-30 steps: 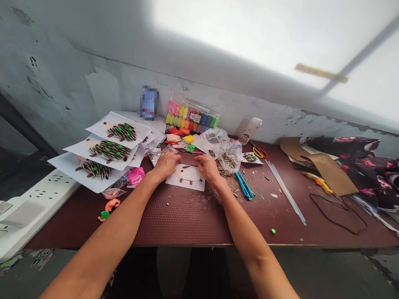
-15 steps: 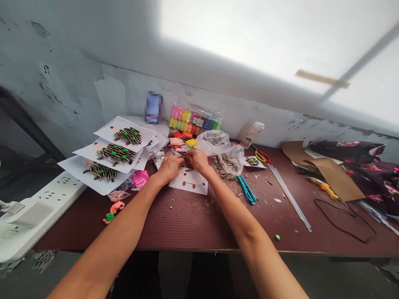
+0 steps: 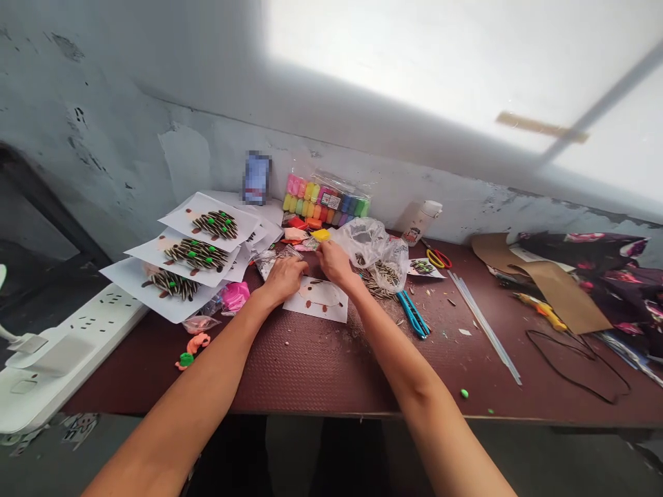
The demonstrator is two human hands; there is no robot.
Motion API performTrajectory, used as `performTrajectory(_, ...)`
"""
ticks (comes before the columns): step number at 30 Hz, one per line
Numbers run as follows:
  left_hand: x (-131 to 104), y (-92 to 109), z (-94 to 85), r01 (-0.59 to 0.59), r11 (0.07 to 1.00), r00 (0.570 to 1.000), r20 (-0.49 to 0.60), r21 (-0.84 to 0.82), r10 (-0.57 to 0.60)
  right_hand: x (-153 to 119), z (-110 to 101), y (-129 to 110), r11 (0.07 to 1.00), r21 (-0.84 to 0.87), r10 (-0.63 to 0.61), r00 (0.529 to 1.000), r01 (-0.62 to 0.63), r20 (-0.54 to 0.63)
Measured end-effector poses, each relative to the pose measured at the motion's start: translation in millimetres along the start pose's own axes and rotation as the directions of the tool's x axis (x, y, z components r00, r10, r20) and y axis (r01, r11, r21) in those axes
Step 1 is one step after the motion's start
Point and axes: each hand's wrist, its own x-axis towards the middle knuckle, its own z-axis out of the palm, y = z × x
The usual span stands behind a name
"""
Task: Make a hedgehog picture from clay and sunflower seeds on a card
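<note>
On the tabletop lies a white card with brown spots and several dark seeds along its upper part. At the card's upper left is my left hand, its fingers curled together beside a crinkled silvery packet; whatever they hold is too small to make out. My right hand is just above the card's upper right, below a yellow clay packet. Its fingers are bent together, and their contents cannot be made out. Striped sunflower seeds lie right of that hand, partly under a clear plastic bag.
Seed-covered cards are stacked at left, near a white power strip. Coloured clay packs lean against the wall. At right are a blue cutter, scissors, a white bottle, clear sticks and a yellow glue gun.
My right hand has shifted slightly up and away from my left hand, uncovering more of the card's upper edge. My left hand stays almost in place. The whole view has moved a little.
</note>
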Motion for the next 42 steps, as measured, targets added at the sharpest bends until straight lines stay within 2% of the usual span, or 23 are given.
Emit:
performTrajectory(5,1,-4,3.6,-0.001,0.999,1.0,-0.004,-0.049,0.0,-46,-13,22,0.978,0.207,-0.02,0.994,0.042,-0.108)
performTrajectory(8,2,-7,6.0,-0.016,0.997,1.0,-0.018,-0.078,0.014,-70,-11,29,0.939,0.334,-0.04,0.993,0.075,-0.11)
performTrajectory(11,2,-9,7.5,-0.027,0.997,0.999,-0.027,-0.073,0.025,-83,-4,27,0.922,0.383,-0.015,0.994,0.054,-0.105)
performTrajectory(19,2,-7,6.6,-0.014,0.999,1.0,-0.009,-0.042,0.014,-86,6,15,0.956,0.264,-0.09,0.986,0.124,-0.139)
performTrajectory(30,0,-6,7.3,-0.005,0.999,1.0,-0.022,-0.047,0.004,-92,13,7,0.989,0.116,-0.081,0.992,0.092,-0.097)
performTrajectory(42,-1,-4,4.0,-0.004,0.999,1.0,-0.012,-0.036,0.003,-88,14,6,0.992,0.068,-0.105,0.991,0.111,-0.082)
